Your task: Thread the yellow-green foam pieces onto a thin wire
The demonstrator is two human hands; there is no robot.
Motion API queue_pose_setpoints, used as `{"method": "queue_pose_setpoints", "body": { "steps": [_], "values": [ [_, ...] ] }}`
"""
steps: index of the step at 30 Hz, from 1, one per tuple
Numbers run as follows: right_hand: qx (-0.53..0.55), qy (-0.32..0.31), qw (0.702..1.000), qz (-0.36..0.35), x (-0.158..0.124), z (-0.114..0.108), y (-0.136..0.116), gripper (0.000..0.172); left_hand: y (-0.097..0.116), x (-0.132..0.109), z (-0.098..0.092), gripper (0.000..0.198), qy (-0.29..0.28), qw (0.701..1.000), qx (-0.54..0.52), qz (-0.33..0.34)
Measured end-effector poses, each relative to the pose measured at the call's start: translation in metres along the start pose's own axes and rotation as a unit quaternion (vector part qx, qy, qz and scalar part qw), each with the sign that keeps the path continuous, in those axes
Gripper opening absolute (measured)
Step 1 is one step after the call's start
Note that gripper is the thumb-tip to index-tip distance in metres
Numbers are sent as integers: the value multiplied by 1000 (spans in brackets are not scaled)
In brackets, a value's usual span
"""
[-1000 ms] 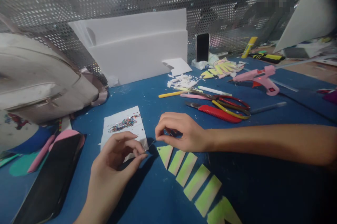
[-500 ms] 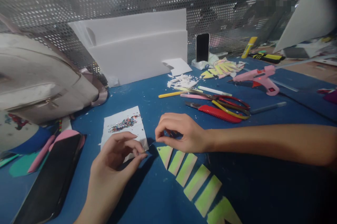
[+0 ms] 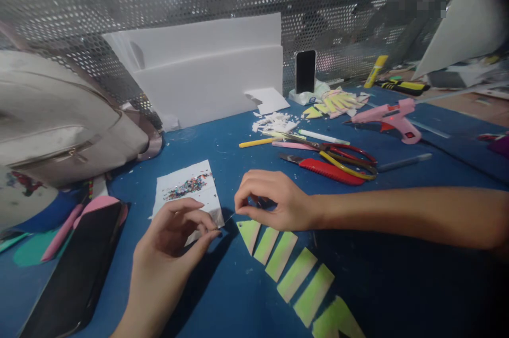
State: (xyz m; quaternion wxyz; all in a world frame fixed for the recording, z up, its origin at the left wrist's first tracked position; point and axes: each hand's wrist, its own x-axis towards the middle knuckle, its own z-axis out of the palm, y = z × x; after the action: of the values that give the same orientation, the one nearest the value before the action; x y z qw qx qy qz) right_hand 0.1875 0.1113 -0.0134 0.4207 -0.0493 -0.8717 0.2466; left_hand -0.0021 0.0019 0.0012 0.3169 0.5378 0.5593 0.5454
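My left hand (image 3: 170, 245) is pinched closed at the near corner of a white paper (image 3: 186, 192) that carries a small heap of multicoloured glitter (image 3: 186, 186). My right hand (image 3: 274, 200) is pinched too, thumb and forefinger pointing left, with a thin needle-like thing (image 3: 229, 216) reaching toward the left fingertips. What the left fingers hold is too small to make out. Just below the right hand lies a row of green foam pieces (image 3: 296, 274) on the blue table (image 3: 238, 295).
A black phone (image 3: 75, 269) lies at the near left beside pink shapes (image 3: 63, 227). White foam boards (image 3: 210, 73) stand at the back. Scissors (image 3: 345, 160), a red cutter (image 3: 324, 168), pens, a pink glue gun (image 3: 392, 118), an upright phone (image 3: 306, 71) and a bag (image 3: 59, 121) surround the work area.
Almost nothing has moved. My left hand has shifted very slightly down and left; the right hand stays pinched in the same place.
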Motion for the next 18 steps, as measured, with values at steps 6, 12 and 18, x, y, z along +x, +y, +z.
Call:
{"method": "queue_pose_setpoints", "body": {
  "steps": [6,12,18],
  "values": [
    [-10,8,1000,-11,0,0,0,6,-1,1,0,31,-1,1000,-22,-14],
    [-11,13,1000,-13,1,1,0,6,1,1,1,32,-10,999,-27,-18],
    [-10,18,1000,-15,1,1,0,5,2,0,2,32,-9,999,-36,-35]
  ]
}}
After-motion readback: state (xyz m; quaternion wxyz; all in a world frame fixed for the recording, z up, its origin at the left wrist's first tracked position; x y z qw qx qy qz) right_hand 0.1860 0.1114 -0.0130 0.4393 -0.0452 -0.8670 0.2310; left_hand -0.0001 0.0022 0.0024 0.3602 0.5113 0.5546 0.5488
